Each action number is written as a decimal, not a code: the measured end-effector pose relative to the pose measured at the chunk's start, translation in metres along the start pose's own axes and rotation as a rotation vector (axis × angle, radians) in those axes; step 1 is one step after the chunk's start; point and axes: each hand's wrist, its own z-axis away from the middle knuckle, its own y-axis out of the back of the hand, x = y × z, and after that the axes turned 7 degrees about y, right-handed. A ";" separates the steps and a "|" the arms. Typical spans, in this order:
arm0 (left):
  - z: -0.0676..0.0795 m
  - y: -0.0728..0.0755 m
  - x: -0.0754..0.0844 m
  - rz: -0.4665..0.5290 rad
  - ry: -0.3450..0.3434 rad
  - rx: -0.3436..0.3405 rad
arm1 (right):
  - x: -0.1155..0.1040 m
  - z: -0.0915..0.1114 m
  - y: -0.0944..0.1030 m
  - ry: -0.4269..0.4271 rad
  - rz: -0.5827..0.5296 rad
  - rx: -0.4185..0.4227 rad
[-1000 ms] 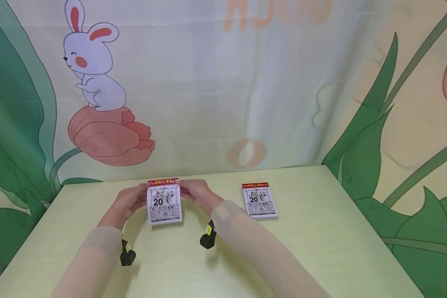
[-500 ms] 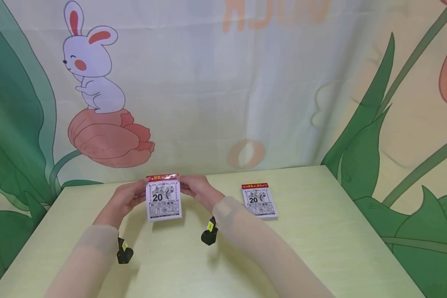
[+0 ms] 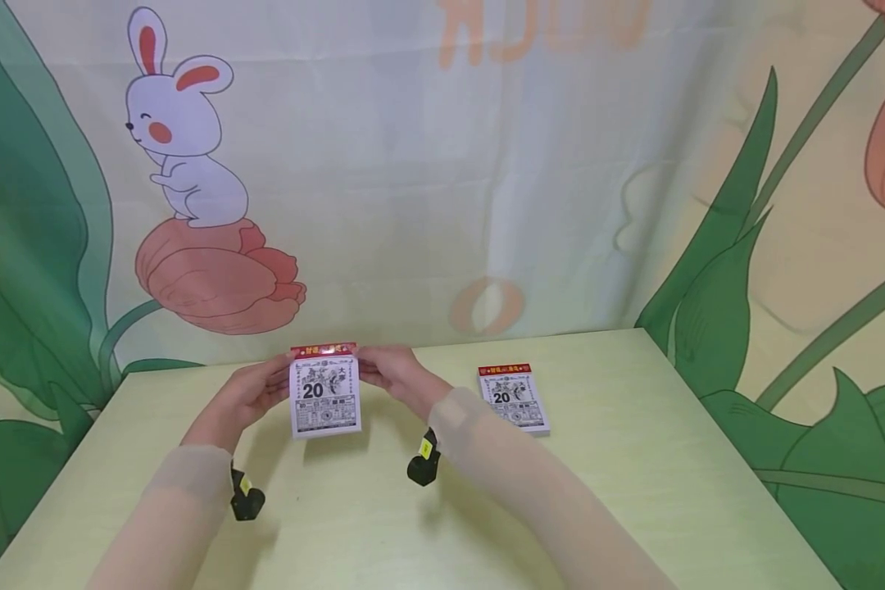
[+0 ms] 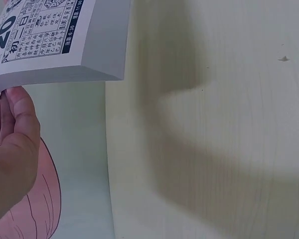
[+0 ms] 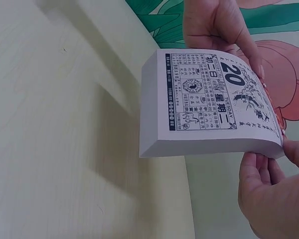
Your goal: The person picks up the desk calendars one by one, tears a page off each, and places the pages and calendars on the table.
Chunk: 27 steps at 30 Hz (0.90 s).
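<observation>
A thick tear-off calendar (image 3: 326,393) with a red header strip and a large 20 on its top page is held up off the table near the back edge. My left hand (image 3: 254,393) grips its upper left side, the fingers bent behind it. On the opposite side my right hand (image 3: 398,373) pinches the upper right edge, thumb near the red strip and fingers beneath, as the right wrist view shows on the right hand (image 5: 279,194). The pad's lower end juts out over the table and casts a shadow. Fingers behind the pad are partly hidden.
A second, like calendar (image 3: 512,397) lies flat on the pale wooden table (image 3: 634,426), partly behind my right sleeve. Directly behind the table hangs a printed cloth backdrop (image 3: 413,205) with a rabbit and flowers. Each wrist carries a small black camera (image 3: 424,459).
Both hands have raised the calendar a little, and its red top edge now sits slightly higher. The view has shifted slightly. The second calendar stays where it lay.
</observation>
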 end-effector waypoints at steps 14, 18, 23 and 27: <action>0.007 -0.006 0.007 0.001 0.011 -0.005 | -0.008 0.010 0.004 0.010 -0.017 -0.025; 0.010 -0.003 0.006 0.018 0.003 -0.016 | -0.007 0.014 0.000 0.025 -0.025 -0.043; 0.013 0.000 0.005 0.045 0.000 -0.022 | -0.007 0.017 -0.002 0.043 -0.016 -0.049; 0.014 -0.001 0.006 0.042 -0.010 -0.012 | -0.007 0.018 -0.001 0.055 -0.012 -0.063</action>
